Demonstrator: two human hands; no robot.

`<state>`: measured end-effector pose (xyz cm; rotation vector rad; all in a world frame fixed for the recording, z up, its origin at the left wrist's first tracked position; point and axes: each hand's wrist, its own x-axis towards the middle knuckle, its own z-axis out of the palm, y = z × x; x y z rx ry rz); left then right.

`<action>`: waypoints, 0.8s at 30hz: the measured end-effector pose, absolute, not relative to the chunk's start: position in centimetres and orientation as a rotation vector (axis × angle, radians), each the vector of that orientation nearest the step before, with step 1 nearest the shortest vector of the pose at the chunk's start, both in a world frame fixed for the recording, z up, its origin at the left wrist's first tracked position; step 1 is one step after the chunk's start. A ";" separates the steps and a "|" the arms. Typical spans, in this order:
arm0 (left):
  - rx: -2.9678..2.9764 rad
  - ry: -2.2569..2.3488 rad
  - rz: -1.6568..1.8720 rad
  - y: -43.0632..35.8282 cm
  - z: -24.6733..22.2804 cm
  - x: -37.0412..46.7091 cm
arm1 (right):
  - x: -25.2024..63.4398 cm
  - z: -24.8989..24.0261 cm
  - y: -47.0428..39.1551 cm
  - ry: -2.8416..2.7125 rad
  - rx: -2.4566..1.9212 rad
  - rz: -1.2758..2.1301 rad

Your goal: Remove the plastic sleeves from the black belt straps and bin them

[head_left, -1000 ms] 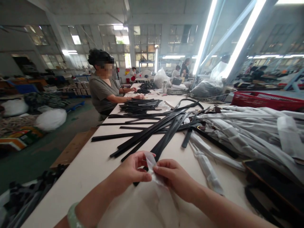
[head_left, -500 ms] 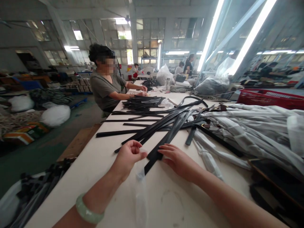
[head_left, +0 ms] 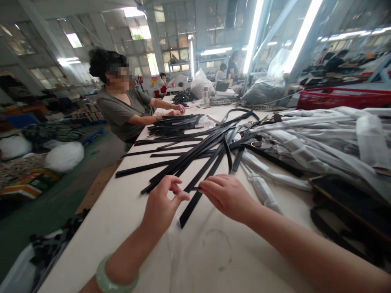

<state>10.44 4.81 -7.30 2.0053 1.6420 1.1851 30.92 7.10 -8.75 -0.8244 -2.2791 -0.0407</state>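
My left hand (head_left: 165, 199), with a pale green bangle at the wrist, is closed in a loose pinch at a thin clear plastic sleeve (head_left: 176, 260) that trails down towards me. Where its upper edge meets the fingers is hard to make out. Just to the right, my right hand (head_left: 227, 197) pinches the end of a black strap (head_left: 227, 151), which bends back up towards the pile. Another black strap (head_left: 191, 207) lies flat beneath the hands. More long black straps (head_left: 186, 162) fan out beyond them on the white table (head_left: 128, 228).
White-wrapped straps (head_left: 326, 138) are heaped at the right, with a red crate (head_left: 345, 99) behind. A dark bag-like item (head_left: 345, 203) sits near my right forearm. Across the table's left side, a co-worker (head_left: 119, 106) handles small things beside a bundle of black strips (head_left: 174, 126).
My right hand has lifted one black strap's end off the others, and that strap now curves up. My left hand stays close by. The view has shifted slightly.
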 end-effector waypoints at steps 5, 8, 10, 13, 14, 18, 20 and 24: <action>2.014 1.645 1.168 5.0 -7.6 10.6 | 30.4 -9.3 6.6 -2.326 -0.805 0.007; 2.007 1.655 1.150 5.1 -7.8 10.5 | 30.3 -9.3 6.6 -2.306 -0.785 -0.005; 2.004 1.649 1.144 5.1 -7.9 10.4 | 30.3 -9.3 6.6 -2.297 -0.807 -0.013; 1.996 1.621 1.140 5.1 -8.0 10.4 | 30.3 -9.3 6.6 -2.300 -0.832 -0.004; 1.993 1.612 1.137 5.1 -8.0 10.4 | 30.3 -9.3 6.6 -2.298 -0.829 -0.002; 1.976 1.593 1.120 5.0 -7.8 10.5 | 30.1 -9.3 6.5 -2.275 -0.809 -0.003; 1.968 1.586 1.116 4.9 -7.7 10.6 | 30.0 -9.3 6.4 -2.293 -0.825 0.010; 1.978 1.567 1.079 4.6 -7.5 10.6 | 29.9 -9.4 6.4 -2.333 -0.911 0.050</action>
